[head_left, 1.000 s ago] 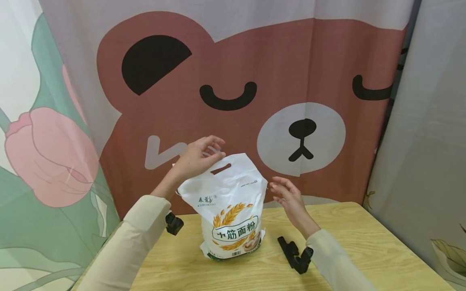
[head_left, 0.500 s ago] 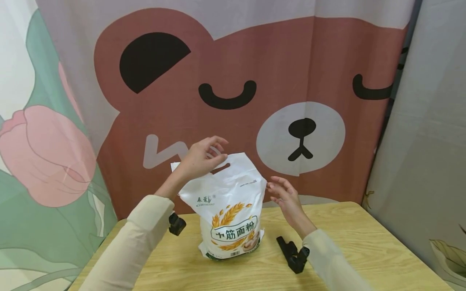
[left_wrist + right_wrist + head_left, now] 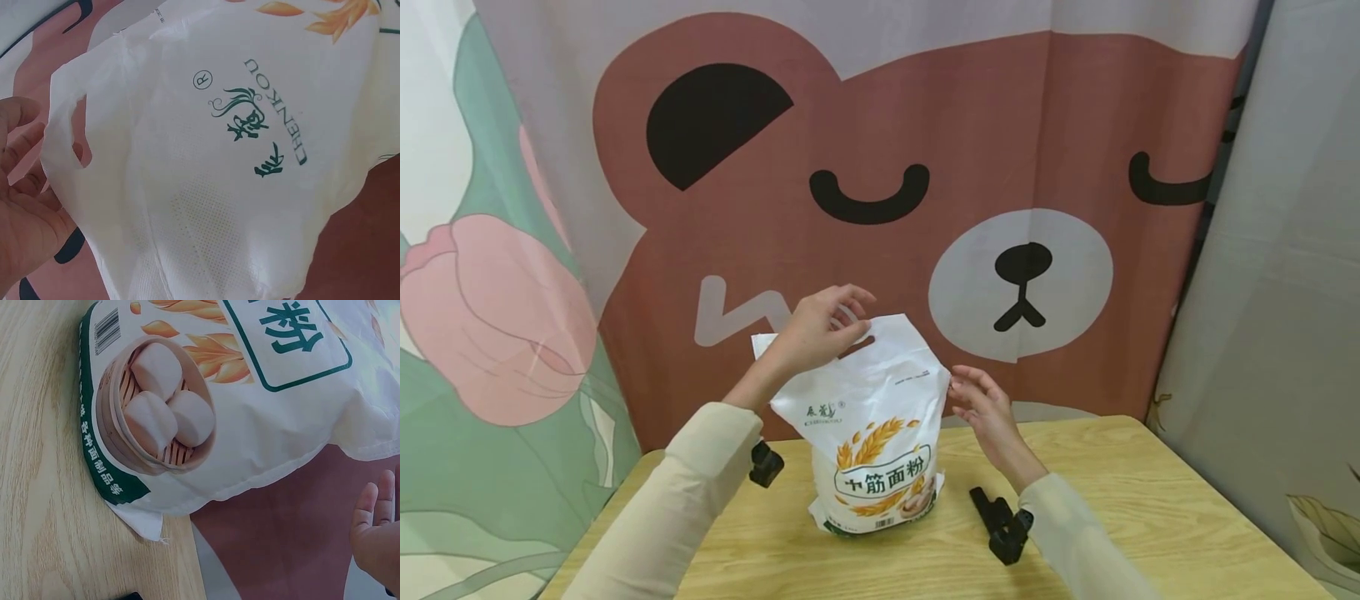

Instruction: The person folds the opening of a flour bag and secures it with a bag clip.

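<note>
A white bag of flour [image 3: 880,392] with printed wheat ears and Chinese characters stands upright on the table. My left hand [image 3: 820,329] is beside the top edge, near the slot-shaped handle hole, its fingers loosely bent. In the left wrist view, the left fingers [image 3: 22,147] lie right at the edge of the bag [image 3: 187,156] by that hole. At the upper right corner is my right hand [image 3: 992,412], fingers loosely bent and held up. The right wrist view shows the right hand [image 3: 378,531] near the bag's edge, with a picture of steamed buns [image 3: 159,406] printed on the front.
The bag rests on a light wood table [image 3: 1097,492]. Close behind hangs a curtain [image 3: 880,258] with a large brown bear. Black wrist devices [image 3: 1003,525] sit below both hands, and a grey curtain [image 3: 1277,333] hangs at right.
My left hand has shifted slightly right along the bag's top edge. My right hand has moved a little left toward the bag's corner, and the bag stays in place.
</note>
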Demonstrator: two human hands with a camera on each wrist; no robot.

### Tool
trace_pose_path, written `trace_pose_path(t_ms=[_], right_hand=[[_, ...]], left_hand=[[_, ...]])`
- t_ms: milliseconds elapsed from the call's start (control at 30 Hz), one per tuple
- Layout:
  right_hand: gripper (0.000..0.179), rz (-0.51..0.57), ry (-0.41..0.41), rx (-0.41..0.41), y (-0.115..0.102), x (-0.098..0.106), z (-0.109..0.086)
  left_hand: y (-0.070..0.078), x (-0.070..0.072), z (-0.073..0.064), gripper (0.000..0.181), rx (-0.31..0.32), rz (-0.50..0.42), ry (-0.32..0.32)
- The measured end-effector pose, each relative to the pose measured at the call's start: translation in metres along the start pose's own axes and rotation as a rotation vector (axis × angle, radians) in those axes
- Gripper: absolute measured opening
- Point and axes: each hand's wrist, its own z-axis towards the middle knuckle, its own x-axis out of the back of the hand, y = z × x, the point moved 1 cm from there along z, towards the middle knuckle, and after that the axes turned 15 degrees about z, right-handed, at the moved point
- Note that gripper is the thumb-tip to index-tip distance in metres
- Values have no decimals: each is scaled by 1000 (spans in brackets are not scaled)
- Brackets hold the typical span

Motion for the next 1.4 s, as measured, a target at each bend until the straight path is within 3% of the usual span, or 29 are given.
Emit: trace_pose_path(t_ms=[400,700,1400], right_hand=[[43,33,-12,-9,-1,-6,1],[43,40,-24,-22,2,-9,1],[25,34,-44,-21,2,-11,2]], left_hand=[[5,-4,2,23,-28,50,13],[9,-5,3,23,-9,85,-24],[12,-9,10,20,-32,175,-42]])
